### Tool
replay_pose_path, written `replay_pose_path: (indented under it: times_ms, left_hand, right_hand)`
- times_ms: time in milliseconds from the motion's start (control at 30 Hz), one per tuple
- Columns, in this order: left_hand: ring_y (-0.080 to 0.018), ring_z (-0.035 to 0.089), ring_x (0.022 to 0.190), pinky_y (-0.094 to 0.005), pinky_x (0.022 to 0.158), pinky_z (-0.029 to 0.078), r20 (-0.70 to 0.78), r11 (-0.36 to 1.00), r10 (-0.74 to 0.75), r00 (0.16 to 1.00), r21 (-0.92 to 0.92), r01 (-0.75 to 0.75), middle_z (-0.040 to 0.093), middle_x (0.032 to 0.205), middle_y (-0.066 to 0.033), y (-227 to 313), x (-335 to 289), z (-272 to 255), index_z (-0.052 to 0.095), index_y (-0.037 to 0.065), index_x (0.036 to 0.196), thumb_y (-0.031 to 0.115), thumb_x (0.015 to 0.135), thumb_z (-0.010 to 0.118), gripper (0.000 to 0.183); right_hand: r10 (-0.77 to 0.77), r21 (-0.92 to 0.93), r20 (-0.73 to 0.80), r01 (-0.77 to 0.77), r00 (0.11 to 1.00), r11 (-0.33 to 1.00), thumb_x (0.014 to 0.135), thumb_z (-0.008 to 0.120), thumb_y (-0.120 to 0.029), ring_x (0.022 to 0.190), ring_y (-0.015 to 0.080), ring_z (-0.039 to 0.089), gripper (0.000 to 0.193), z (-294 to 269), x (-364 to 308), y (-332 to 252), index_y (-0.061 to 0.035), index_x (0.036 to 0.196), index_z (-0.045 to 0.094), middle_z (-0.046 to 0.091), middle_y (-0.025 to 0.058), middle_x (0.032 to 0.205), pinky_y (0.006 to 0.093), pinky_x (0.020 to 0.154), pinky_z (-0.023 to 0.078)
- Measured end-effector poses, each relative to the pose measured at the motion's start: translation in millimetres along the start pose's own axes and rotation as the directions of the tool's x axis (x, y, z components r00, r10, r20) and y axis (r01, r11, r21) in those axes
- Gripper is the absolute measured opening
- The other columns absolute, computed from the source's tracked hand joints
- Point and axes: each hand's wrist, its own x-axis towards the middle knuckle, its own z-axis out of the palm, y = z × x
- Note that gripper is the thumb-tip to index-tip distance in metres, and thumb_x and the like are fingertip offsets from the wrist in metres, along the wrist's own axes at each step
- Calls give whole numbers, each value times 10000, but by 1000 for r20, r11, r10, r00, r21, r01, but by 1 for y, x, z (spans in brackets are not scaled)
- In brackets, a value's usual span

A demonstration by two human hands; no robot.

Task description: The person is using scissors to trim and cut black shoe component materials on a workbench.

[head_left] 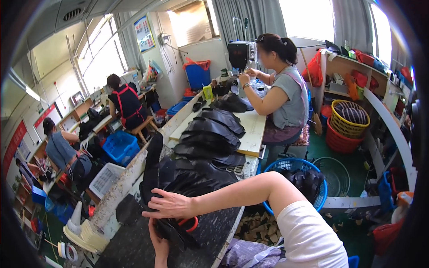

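Note:
My right hand (172, 204) reaches in from the right, its fingers bent over a black shoe-upper piece (147, 190); its thumb is hidden. Just below it, my left hand (159, 243) comes up from the lower edge, closed on black shoe-upper pieces (181, 234) that hang to the right; most of its fingers are hidden behind them. A red loop (193, 224), like a scissors handle, shows beside these pieces. Beyond my hands lie overlapping stacks of black shoe uppers (210, 138) along the bench. A flat black piece (128, 210) rests left of my hands.
The dark speckled bench top (205, 243) has a raised ledge (117, 196) on its left. A blue basket (267, 178) with black pieces stands right of the bench. Ahead, a person (286, 89) sits at a machine (241, 56). White cones (77, 214) and tape rolls (70, 252) are at lower left.

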Motion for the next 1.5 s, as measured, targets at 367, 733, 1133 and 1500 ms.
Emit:
replay_pose_path:
  times_ms: [367,733,1133,1500]
  left_hand:
    - [-202,364,1328,-319,1097,287,-135,936,-245,960,-290,199,362,1443,-81,-6,-18,0,271,21,1452,-37,821,446,657]
    - [-240,216,1409,-366,1142,197,190,962,-60,980,272,6,154,1540,-144,142,-62,-48,24,70,1502,92,603,850,1221]
    - [-215,403,1294,-347,1079,303,-286,938,-167,944,250,242,412,1413,-122,93,-169,-48,263,82,1455,47,721,764,889]
    - [-159,537,1141,-295,1008,391,-345,931,-352,870,-37,362,589,1223,-87,71,-141,-108,532,30,1290,-3,709,759,625]
  right_hand:
    - [-301,99,9,299,953,949,663,674,-234,941,178,554,263,57,27,7,-186,895,562,560,-13,877,353,827,391]
    - [-58,119,344,18,937,993,578,769,-232,763,246,629,497,-109,97,-33,-23,971,547,579,76,892,376,671,499]
    - [-176,397,514,-51,840,917,633,757,-547,904,256,616,697,13,82,-130,1,1028,586,582,125,984,362,787,437]
    - [60,636,622,-549,780,543,708,725,-118,903,303,640,390,25,-49,5,-19,1071,623,658,145,947,358,777,516]
